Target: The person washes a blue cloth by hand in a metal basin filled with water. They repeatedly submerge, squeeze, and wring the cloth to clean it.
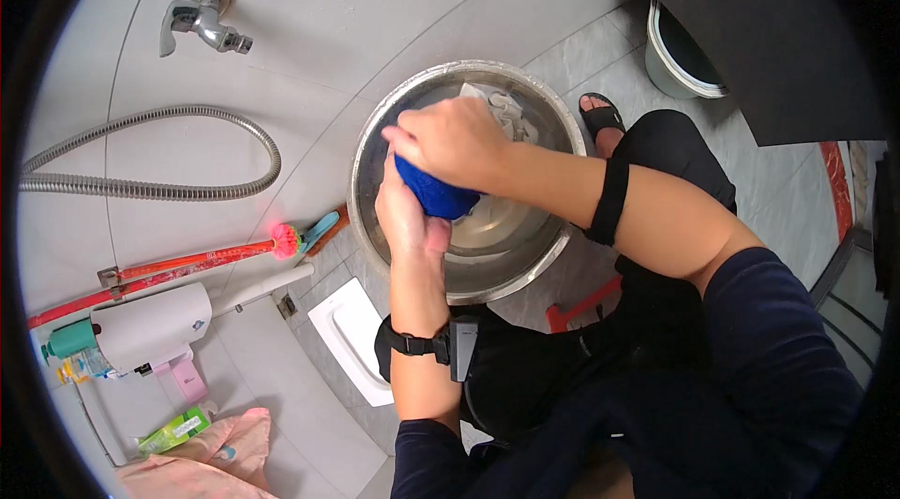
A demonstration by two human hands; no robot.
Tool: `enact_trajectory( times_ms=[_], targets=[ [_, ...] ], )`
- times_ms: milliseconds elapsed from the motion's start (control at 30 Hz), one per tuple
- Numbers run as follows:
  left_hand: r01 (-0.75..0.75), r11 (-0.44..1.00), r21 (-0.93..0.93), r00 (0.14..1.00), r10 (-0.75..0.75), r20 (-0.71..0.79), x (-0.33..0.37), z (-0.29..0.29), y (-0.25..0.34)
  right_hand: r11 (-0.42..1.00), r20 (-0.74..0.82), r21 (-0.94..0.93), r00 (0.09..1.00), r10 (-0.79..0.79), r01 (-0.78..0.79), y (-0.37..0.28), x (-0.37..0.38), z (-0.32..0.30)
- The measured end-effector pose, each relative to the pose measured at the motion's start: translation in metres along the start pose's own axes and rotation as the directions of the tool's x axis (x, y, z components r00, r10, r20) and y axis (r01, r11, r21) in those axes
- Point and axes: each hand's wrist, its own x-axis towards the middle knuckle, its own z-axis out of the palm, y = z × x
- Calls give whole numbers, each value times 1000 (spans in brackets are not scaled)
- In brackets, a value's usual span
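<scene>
Over a large round metal basin (487, 297), both of my hands grip a bunched deep-blue cloth (433, 192). My right hand (459, 136) is closed over its top, knuckles up. Below and to the left, my left hand (405, 210) wraps the other side, its thumb near the cloth's lower end. Much of the cloth is hidden inside my fingers. Shallow water seems to lie in the basin, and a wet whitish cloth (509, 115) rests by its far wall.
A wall tap (208, 23) and a flexible metal shower hose (150, 185) are at left. Long red-handled brushes (197, 262) lean along the wall beside a white tank (155, 326). A white squat toilet (352, 340) is left of my knees; a bucket (673, 59) stands far right.
</scene>
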Motion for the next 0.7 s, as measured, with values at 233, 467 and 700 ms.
enact_trajectory(
  times_ms=[233,467,700],
  targets=[
    [65,998,-24,995,-63,74,11,-22,13,979,19,88,982,-186,184,-23,-21,2],
    [73,997,2,995,-73,74,10,-15,18,974,-22,90,978,-206,207,-32,-29,6],
    [-28,998,61,997,24,73,12,-16,6,1000,-15,9,1000,19,-19,-17,-15,5]
  ],
)
